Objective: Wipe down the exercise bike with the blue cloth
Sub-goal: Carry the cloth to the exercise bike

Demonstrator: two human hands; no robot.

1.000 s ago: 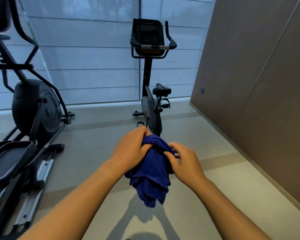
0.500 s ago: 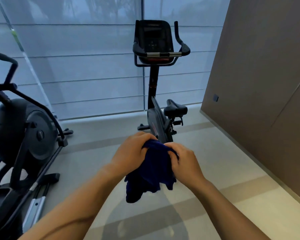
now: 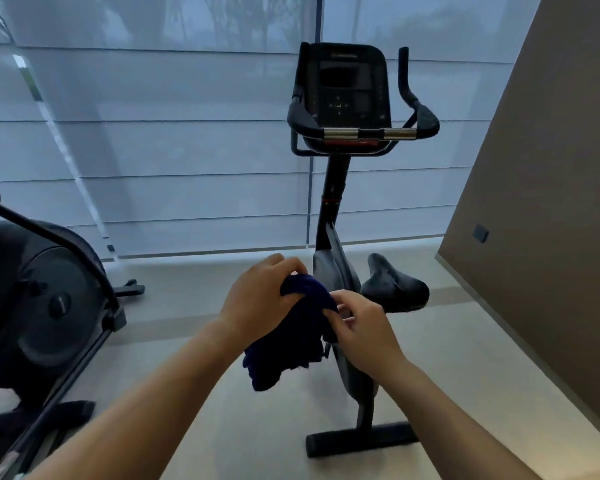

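Head camera: both forearms reach forward at the middle of the view. The left hand (image 3: 257,299) is curled over the top of the blue cloth (image 3: 291,341), gripping its bunched upper fold. The right hand (image 3: 364,334) pinches the cloth's right edge between thumb and fingers. The cloth hangs crumpled between the two hands, held in the air above the floor (image 3: 465,358). It overlaps the frame of the exercise bike (image 3: 333,209) in the view, and whether it touches the frame cannot be told. The bike stands upright just beyond the hands. Its saddle (image 3: 395,289) is to the right of the cloth, its console (image 3: 347,88) and handlebars (image 3: 361,133) are high above, and its base bar (image 3: 361,441) rests on the floor. An elliptical machine (image 3: 49,306) stands at the left edge. Window blinds (image 3: 187,150) span the back, and a brown wall (image 3: 551,202) runs along the right.
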